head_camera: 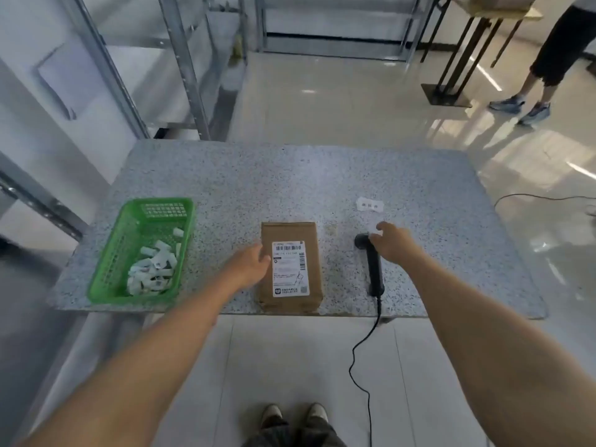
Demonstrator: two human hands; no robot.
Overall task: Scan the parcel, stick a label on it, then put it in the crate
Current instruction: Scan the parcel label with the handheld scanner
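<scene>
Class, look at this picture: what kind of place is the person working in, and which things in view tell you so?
Probably a parcel-handling or warehouse packing room. The clues: a cardboard parcel with a barcode shipping label on a speckled table, a corded handheld scanner under the right hand, and bare metal shelving racks behind.

Speckled grey stone table (322, 175) fills mid-frame. Metal shelving (180, 59) stands beyond its far-left corner, at approx. 11 o'clock, w/ a second rack (338, 33) at 12 against the back wall. Glossy pale floor (338, 101) behind the table shows light streaks. At 1–2 o'clock, a black-legged stand (458, 69) on a flat base; just beside it, a 2nd person's legs (545, 59) in dark cropped trousers and blue trainers (519, 108). A thin dark cable (545, 197) trails on the floor at 3 o'clock. At 6, the wearer's own shoes (293, 414) on pale tiles.
</scene>
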